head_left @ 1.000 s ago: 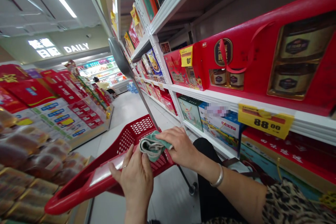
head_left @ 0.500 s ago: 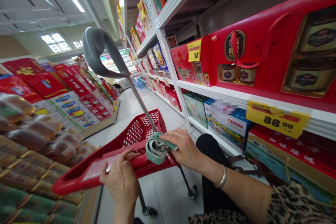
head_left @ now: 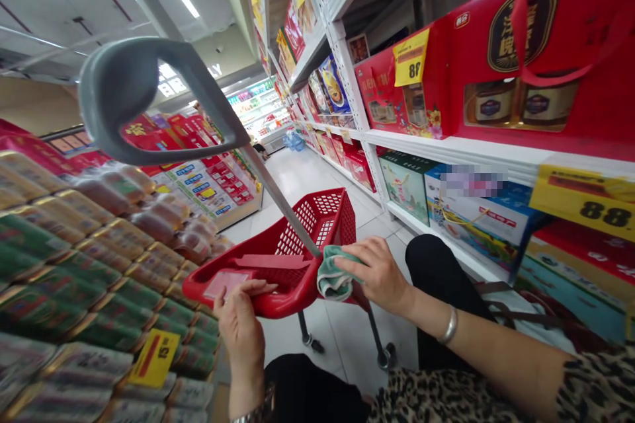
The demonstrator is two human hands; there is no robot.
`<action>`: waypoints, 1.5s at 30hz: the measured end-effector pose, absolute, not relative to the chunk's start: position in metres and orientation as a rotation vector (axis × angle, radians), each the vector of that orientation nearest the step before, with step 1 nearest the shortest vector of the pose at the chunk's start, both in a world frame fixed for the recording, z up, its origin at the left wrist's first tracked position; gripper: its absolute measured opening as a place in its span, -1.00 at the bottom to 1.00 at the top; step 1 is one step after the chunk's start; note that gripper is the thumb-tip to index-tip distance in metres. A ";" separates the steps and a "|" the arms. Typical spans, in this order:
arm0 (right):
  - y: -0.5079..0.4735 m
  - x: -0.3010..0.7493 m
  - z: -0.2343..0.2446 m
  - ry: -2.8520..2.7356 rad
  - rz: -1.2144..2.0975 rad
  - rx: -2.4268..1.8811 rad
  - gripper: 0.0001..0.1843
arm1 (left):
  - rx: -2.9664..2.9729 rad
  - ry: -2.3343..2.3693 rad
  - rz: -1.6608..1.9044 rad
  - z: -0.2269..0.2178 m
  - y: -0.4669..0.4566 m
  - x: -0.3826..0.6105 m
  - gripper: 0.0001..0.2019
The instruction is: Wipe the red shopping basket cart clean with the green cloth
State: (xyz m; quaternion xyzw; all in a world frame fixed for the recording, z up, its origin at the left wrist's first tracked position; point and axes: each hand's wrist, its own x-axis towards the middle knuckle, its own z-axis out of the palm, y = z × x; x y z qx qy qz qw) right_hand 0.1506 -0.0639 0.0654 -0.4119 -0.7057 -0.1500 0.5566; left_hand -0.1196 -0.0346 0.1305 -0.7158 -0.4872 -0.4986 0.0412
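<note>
In front of me stands a small red plastic shopping cart [head_left: 278, 305], its perforated basket joined to a slanting metal pole. At the top of the pole, a grey looped handle [head_left: 173, 157] leans toward me on the left. My left hand [head_left: 242, 327] grips the near left rim, fingers over the edge beside a pale label panel. A bunched green and whitish cloth [head_left: 333, 274] is in my right hand [head_left: 381, 272], pressed on the rim at the basket's near right corner, close to the foot of the pole. The basket's bottom is mostly hidden.
White shelving [head_left: 446, 149] runs along the right with red gift boxes [head_left: 489, 89] and cartons [head_left: 476, 225]. Stacked packs of cans [head_left: 74, 291] crowd the left. Behind the cart, a tiled aisle [head_left: 302, 175] leads to a lit refrigerated display [head_left: 262, 109].
The cart has swung round, and its handle looms nearer and further left. My right hand and the cloth now sit at the rim's right corner. My left hand stays on the rim.
</note>
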 end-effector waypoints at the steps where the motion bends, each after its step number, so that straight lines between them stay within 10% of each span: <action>1: -0.062 0.155 0.064 -1.635 -0.337 -1.024 -0.57 | -2.190 -1.476 -1.539 0.130 -0.035 -0.123 -0.51; 10: -0.039 0.153 0.087 -1.435 0.035 -0.981 -0.32 | -2.181 -1.393 -1.635 0.130 -0.046 -0.132 -0.51; 20: -0.053 0.139 0.043 -1.591 -0.241 -1.034 -0.53 | -2.172 -1.451 -1.689 0.127 -0.044 -0.130 -0.50; 31: -0.078 0.125 0.101 -1.641 -0.330 -0.925 -0.50 | -2.196 -1.448 -1.725 0.129 -0.040 -0.120 -0.54; 45: -0.069 0.150 -0.015 -1.875 -0.580 -0.936 -0.72 | -2.169 -1.560 -1.751 0.129 -0.022 -0.128 -0.54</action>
